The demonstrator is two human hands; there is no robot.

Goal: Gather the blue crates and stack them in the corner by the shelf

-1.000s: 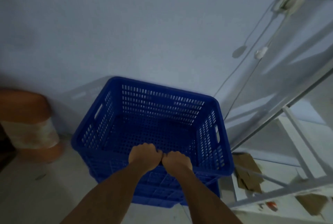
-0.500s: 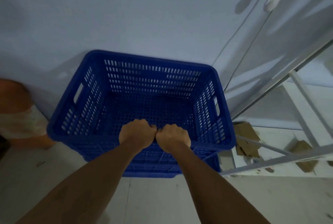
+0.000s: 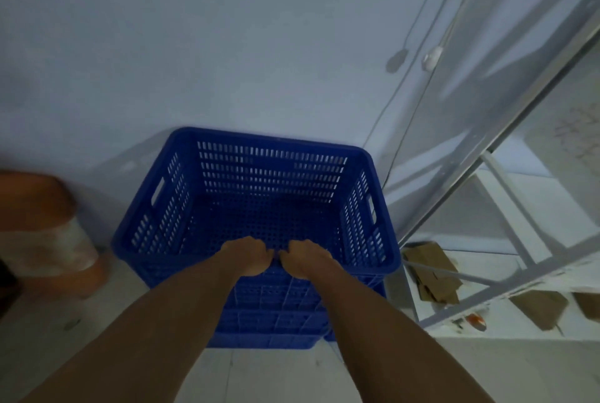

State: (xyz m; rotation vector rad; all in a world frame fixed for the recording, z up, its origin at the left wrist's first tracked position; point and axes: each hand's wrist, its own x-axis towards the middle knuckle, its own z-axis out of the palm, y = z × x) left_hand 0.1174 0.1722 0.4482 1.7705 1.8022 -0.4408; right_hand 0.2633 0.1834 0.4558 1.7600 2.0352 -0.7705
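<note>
A top blue crate (image 3: 259, 208) sits nested on at least one lower blue crate (image 3: 276, 321) on the floor (image 3: 97, 321), against the wall (image 3: 227, 45) and just beside the metal shelf (image 3: 506, 169), so the stack looks largely built; whether more crates remain elsewhere cannot be told. The left hand (image 3: 248, 256) and right hand (image 3: 303, 261) sit side by side, fingers curled over the middle of the top crate's near rim, gripping it. The crate extends away from the hands toward the wall.
</note>
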